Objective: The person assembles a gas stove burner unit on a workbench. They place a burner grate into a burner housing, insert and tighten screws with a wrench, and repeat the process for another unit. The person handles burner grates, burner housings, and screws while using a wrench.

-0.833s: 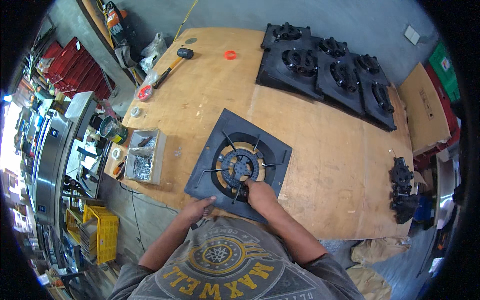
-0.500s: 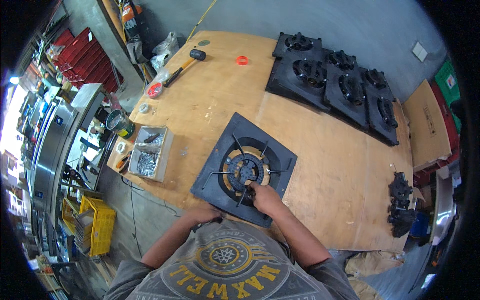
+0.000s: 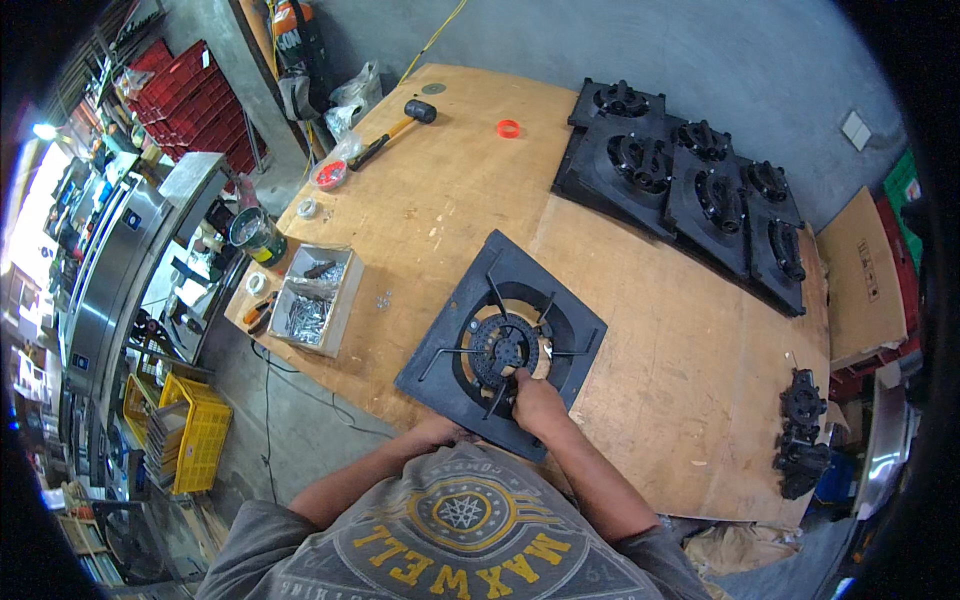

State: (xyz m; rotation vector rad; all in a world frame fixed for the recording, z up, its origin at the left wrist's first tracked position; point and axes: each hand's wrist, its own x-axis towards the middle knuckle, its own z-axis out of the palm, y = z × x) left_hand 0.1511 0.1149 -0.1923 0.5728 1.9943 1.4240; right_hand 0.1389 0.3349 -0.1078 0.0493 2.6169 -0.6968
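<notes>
A black square stove plate (image 3: 440,340) with a round opening and thin metal prongs lies turned cornerwise on the table in front of me. Inside its opening sits a dark round gas burner (image 3: 500,350). My right hand (image 3: 538,402) reaches over the plate's near right side, its fingers closed at the burner's near edge; part of the grip is hidden beneath the hand. At the plate's near corner, close to my shirt, is my left hand (image 3: 438,432). Its fingers are hidden by the plate edge and shirt, so what they hold does not show.
Several black stove plates with burners (image 3: 690,180) stand at the far right. A rubber mallet (image 3: 395,133), red tape ring (image 3: 508,129), divided screw box (image 3: 318,300) and pliers (image 3: 260,312) are toward the left. Dark burner parts (image 3: 803,430) lie near the right edge.
The whole view has shifted, so the table sits slightly further right and lower in the picture. Both hands keep their places at the stove plate.
</notes>
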